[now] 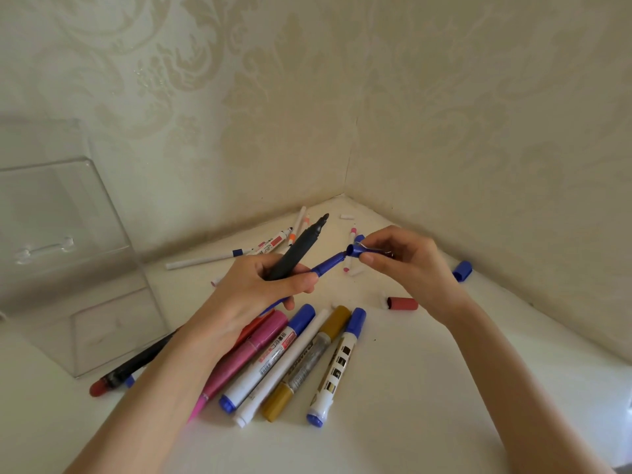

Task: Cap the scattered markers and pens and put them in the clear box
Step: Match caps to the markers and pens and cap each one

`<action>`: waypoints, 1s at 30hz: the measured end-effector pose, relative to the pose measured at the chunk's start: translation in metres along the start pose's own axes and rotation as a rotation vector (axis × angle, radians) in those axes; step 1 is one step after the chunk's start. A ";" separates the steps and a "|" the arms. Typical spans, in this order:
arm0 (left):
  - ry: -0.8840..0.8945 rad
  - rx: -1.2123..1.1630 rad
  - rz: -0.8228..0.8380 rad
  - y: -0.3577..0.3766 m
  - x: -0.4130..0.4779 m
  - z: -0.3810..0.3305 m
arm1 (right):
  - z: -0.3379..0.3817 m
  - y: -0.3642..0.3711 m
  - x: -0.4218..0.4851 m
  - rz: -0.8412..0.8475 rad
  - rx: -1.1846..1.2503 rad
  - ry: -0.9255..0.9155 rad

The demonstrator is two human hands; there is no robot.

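Note:
My left hand [253, 289] grips two pens at once: an uncapped black marker [297, 249] pointing up and away, and a blue pen [328, 265] pointing right. My right hand [407, 261] pinches a blue cap with a metal clip [357, 250], its open end right at the blue pen's tip. The clear box [78, 268] stands at the left against the wall. Several capped markers lie in a row below my hands: pink [246, 357], blue-capped white [270, 354], white [287, 364], gold [307, 364] and another blue-capped one [338, 364].
A black marker with a red end [130, 367] lies by the box's front corner. Loose caps lie to the right: a red one [403, 303] and a blue one [462, 271]. Thin pens [273, 242] and small white caps [347, 216] are scattered toward the wall corner.

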State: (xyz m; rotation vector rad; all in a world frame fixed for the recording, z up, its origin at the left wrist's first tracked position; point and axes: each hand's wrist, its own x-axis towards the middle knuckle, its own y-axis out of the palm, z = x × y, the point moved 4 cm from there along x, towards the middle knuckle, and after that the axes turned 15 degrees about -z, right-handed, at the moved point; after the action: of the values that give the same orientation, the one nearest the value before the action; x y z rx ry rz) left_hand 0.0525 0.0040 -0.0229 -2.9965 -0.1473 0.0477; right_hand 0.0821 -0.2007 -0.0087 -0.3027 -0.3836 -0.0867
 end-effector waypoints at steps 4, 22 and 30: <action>-0.005 -0.035 -0.005 -0.003 0.000 -0.002 | -0.004 -0.008 0.003 -0.095 0.011 0.043; 0.015 -0.029 0.066 0.010 -0.002 0.005 | 0.003 0.018 -0.010 0.153 0.195 0.105; 0.020 -0.042 0.042 0.014 -0.004 -0.001 | 0.005 0.034 -0.016 -0.109 0.579 0.419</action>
State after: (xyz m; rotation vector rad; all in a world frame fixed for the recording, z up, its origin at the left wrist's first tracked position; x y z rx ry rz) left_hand 0.0503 -0.0103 -0.0241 -3.0410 -0.0846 0.0199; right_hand 0.0703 -0.1666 -0.0193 0.3085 0.0023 -0.1378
